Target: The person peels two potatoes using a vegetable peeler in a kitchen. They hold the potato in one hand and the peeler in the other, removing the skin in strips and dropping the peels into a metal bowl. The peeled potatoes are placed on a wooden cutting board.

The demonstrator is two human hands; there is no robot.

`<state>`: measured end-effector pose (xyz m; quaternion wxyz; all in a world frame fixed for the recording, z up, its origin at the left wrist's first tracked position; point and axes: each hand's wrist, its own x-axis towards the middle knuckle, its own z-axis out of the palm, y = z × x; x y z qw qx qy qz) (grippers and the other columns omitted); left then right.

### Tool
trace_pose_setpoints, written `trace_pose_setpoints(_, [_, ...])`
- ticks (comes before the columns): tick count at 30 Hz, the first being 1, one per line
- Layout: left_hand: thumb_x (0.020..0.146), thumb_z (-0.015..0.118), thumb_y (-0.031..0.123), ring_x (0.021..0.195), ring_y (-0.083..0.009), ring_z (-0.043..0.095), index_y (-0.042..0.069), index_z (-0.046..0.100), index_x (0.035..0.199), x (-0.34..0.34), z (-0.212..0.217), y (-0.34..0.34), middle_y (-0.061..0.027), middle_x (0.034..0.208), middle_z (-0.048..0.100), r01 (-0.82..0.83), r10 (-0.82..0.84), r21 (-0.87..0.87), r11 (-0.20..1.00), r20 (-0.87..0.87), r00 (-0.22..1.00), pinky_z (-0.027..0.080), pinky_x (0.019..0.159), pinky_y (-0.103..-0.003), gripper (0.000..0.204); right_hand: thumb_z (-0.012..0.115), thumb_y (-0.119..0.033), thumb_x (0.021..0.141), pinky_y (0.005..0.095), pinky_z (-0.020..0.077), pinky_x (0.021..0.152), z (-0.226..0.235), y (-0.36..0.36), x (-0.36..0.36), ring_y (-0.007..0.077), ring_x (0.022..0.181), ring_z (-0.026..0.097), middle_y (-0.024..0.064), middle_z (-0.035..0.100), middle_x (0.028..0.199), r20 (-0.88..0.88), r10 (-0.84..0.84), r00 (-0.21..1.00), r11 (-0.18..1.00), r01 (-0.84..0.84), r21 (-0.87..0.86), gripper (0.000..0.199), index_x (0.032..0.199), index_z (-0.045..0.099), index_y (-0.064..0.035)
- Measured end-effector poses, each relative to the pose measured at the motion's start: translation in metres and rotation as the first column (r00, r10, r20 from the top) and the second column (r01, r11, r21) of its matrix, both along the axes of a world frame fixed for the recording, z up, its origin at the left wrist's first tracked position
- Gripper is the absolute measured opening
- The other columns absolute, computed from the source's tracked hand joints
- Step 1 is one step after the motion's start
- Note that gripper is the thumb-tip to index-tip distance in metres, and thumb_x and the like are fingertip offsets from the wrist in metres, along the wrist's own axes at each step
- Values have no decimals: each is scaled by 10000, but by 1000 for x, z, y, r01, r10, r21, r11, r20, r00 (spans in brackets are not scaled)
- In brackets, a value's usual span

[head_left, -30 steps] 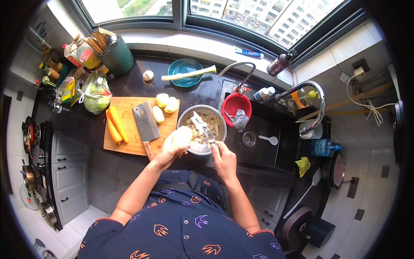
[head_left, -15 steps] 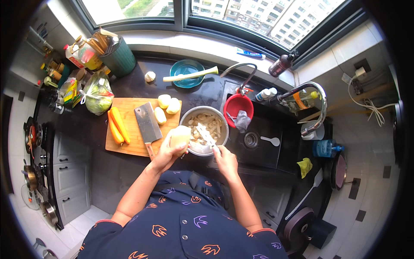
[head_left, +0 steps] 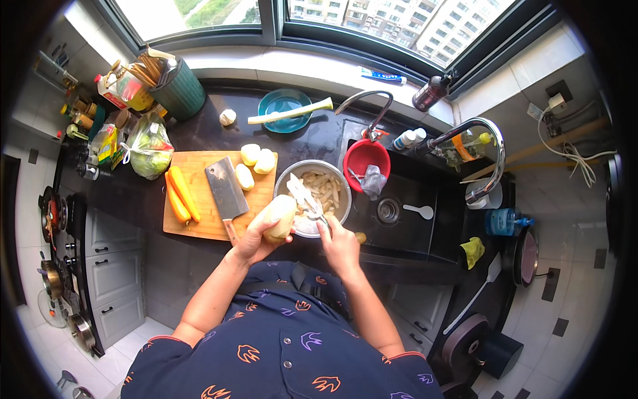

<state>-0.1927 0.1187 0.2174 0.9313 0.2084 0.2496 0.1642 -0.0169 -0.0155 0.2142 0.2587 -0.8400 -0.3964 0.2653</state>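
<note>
My left hand [head_left: 255, 241] is wrapped round a large pale potato [head_left: 280, 217] above the near left rim of a grey pot [head_left: 345, 211]. In my right hand [head_left: 340, 247] is a white peeler [head_left: 304, 199], its head close to the potato's right side. I cannot tell whether they touch. Pale brownish peelings [head_left: 325, 189] lie in the pot below. Just left stands a wooden cutting board [head_left: 199, 228] with a cleaver [head_left: 226, 189], two carrots [head_left: 181, 193] and three peeled potatoes [head_left: 250, 154].
A red basin [head_left: 352, 154] with a crumpled grey bag sits by the black sink [head_left: 405, 239], where a white spoon [head_left: 419, 211] lies. Behind the board are a teal plate [head_left: 272, 106] with a scallion-like stalk, a garlic bulb [head_left: 227, 117] and a bagged green vegetable [head_left: 150, 154].
The peeler and my right hand have moved left, nearer the potato. The potato is slightly lower and turned. A small yellowish round thing now shows beside my right wrist.
</note>
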Motion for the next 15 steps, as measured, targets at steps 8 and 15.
trace_pose_setpoints(8, [967, 601, 387, 1041, -216, 629, 47, 437, 1391, 3, -1, 1, -141, 1135, 620, -34, 37, 92, 995, -29, 999, 529, 855, -348, 568, 602, -371, 984, 468, 513, 652, -4, -14, 5, 406, 770, 683, 190, 687, 787, -194, -152, 969, 981, 172, 93, 296, 1132, 665, -123])
trace_pose_setpoints(15, [951, 640, 373, 1013, -200, 626, 53, 437, 1376, 3, -3, -5, -134, 1156, 607, -75, 74, 102, 992, 11, 997, 527, 830, -340, 569, 630, -339, 976, 429, 509, 611, 38, 1, -17, 379, 734, 683, 173, 674, 759, -191, -11, 982, 960, 64, 274, 267, 1114, 680, -116])
